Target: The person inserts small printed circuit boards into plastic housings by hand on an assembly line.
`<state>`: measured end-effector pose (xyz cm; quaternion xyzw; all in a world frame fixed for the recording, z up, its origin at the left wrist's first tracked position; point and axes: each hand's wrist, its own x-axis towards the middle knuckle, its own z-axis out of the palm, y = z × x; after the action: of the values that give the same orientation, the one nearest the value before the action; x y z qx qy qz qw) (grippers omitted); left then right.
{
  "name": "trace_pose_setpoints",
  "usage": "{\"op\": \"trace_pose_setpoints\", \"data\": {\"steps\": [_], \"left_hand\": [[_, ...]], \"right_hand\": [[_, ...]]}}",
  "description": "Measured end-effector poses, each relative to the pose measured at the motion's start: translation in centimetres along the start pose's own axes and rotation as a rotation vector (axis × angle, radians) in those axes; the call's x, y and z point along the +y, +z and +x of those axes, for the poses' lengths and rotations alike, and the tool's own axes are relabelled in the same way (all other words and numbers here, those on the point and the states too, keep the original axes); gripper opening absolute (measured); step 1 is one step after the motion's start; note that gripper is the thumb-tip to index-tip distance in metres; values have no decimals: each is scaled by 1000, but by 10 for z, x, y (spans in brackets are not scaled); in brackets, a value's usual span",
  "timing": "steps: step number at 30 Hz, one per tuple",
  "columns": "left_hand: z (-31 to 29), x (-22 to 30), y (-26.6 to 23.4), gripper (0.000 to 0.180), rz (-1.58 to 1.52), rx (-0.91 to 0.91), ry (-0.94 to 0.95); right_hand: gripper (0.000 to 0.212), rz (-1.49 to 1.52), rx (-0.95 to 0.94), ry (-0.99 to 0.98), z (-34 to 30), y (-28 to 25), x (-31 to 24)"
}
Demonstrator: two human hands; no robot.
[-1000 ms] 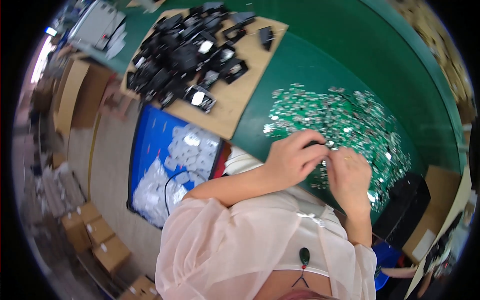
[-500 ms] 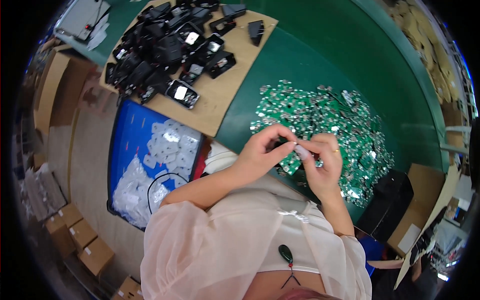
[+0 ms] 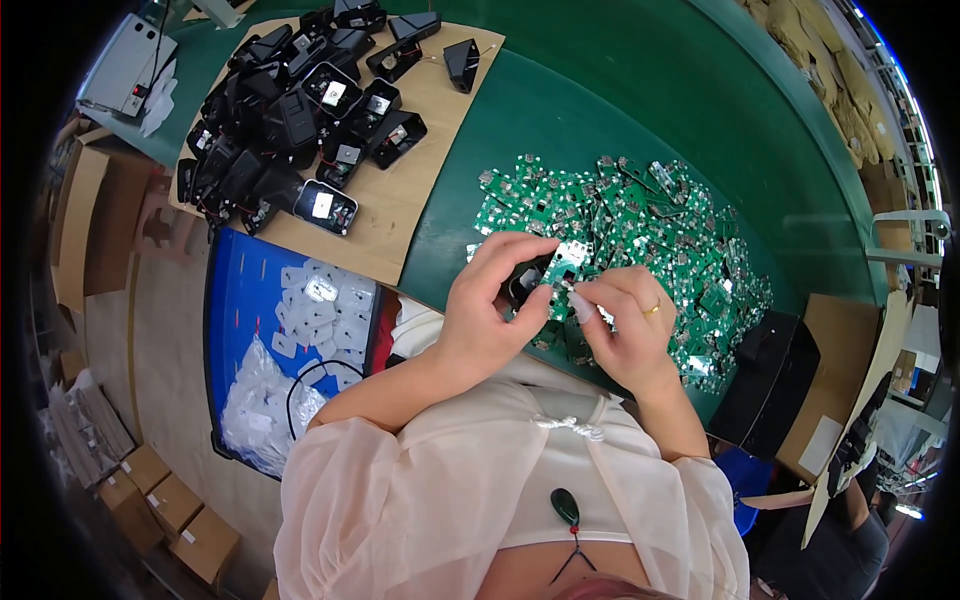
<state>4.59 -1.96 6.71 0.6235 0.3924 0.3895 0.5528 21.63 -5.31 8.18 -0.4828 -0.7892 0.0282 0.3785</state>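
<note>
Two bare hands meet near the middle of the frame, close in front of the body, perhaps to keep small parts in easy sight. The left hand [image 3: 482,305] is curled round a dark case [image 3: 524,283], its thumb and forefinger narrowed toward a green circuit board [image 3: 568,262] at the case's right side — a grip that seems meant to steady both and leave the board facing up. Whether the board sits inside the case or only against it, I cannot tell. The right hand [image 3: 630,325] has thumb and forefinger drawn close together at the board's lower edge; whether they pinch anything is too small to tell.

Just beyond the hands, right of centre, lies a loose pile of boards [image 3: 690,265] on the green table [image 3: 570,115], within short reach of the right hand. At left, below the table's edge, a blue tray [image 3: 228,330] keeps white plastic pieces [image 3: 312,318] and a clear bag [image 3: 262,405] together. Farther off, upper left, black cases [image 3: 295,125] are heaped on brown cardboard [image 3: 400,215] — perhaps laid there to spare them scratches. Beyond them, at the far upper left, stands a grey machine [image 3: 130,65].
</note>
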Motion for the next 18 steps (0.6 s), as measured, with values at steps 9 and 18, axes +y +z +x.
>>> {"op": "trace_pose_setpoints", "data": {"steps": [9, 18], "left_hand": [[0, -4, 0, 42, -161, 1, 10], [-2, -11, -2, 51, -18, 18, 142]], "right_hand": [[22, 107, 88, 113, -2, 11, -8], [24, 134, 66, 95, -4, 19, -6]]}}
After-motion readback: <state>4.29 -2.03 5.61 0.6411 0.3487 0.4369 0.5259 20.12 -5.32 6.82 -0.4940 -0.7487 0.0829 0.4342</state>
